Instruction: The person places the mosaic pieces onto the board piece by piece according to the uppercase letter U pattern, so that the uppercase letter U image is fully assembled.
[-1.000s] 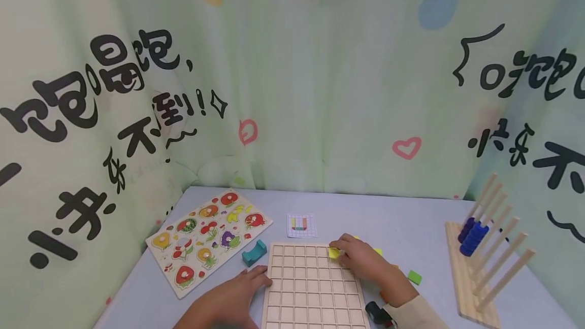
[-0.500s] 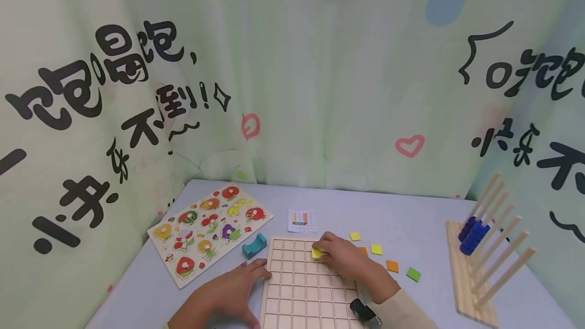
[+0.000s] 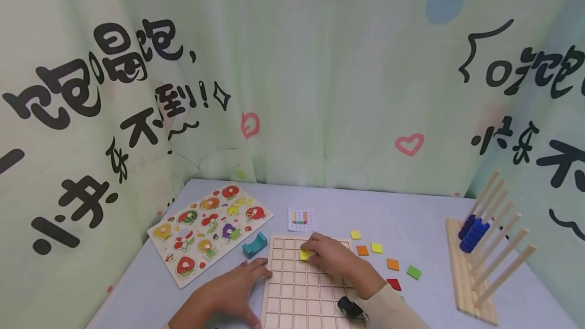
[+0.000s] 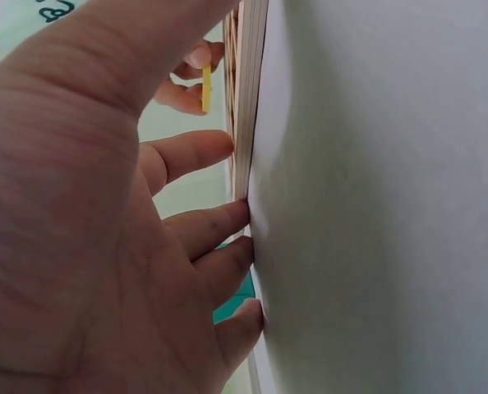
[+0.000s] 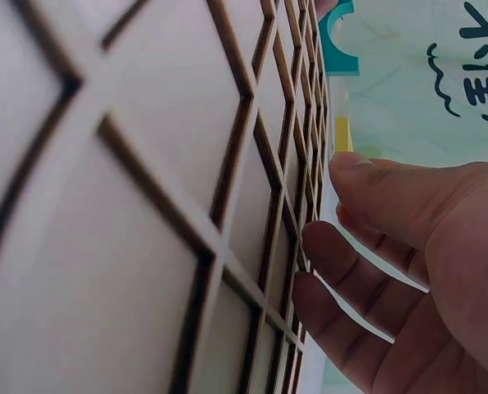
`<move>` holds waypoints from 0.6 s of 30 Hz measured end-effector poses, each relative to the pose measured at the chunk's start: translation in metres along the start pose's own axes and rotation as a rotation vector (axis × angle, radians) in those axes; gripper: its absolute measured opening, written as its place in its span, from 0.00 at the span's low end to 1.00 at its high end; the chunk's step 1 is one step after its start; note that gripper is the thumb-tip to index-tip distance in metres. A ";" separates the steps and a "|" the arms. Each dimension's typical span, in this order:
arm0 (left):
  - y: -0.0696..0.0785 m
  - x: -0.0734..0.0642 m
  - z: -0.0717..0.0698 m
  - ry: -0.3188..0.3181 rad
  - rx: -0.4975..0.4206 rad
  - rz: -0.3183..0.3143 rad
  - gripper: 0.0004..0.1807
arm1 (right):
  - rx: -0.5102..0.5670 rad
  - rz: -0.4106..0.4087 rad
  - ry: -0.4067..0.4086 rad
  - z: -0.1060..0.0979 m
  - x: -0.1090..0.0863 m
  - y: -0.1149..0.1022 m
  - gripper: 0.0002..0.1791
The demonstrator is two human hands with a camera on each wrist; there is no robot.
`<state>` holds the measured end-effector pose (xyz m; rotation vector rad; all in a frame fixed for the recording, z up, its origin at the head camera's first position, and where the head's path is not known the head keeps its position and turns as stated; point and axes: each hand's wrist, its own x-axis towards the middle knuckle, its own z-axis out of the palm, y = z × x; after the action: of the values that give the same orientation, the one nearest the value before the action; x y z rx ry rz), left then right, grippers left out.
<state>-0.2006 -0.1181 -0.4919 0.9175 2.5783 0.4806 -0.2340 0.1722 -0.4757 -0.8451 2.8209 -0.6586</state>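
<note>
A wooden grid board (image 3: 292, 292) with square cells lies in front of me in the head view. My right hand (image 3: 335, 259) pinches a yellow square tile (image 3: 304, 255) over the board's upper rows; in the right wrist view the tile (image 5: 342, 134) stands out past the thumb, and its lower fingers are close to the grid. Along the board's left edge rests my left hand (image 3: 232, 288), fingers spread and fairly straight. The left wrist view shows its fingertips (image 4: 241, 212) right at the board's side.
Right of the board lie loose tiles, yellow (image 3: 377, 248), orange (image 3: 393, 264), green (image 3: 414, 272) and red (image 3: 394, 284). A pattern card (image 3: 302, 220) lies behind it. Left are a teal block (image 3: 254, 245) and a fruit puzzle (image 3: 215, 255); far right stands a peg rack (image 3: 473, 278).
My right hand has carried the yellow tile leftward across the board's upper rows, uncovering more loose tiles on the right. The left hand stays at the board's edge. The head view has shifted slightly.
</note>
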 end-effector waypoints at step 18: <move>0.001 -0.003 0.000 0.005 0.005 -0.003 0.54 | -0.045 0.006 -0.002 0.006 0.017 -0.017 0.15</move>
<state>-0.1984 -0.1194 -0.4906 0.9150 2.5863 0.4761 -0.2379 0.1480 -0.4732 -0.8437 2.8448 -0.5954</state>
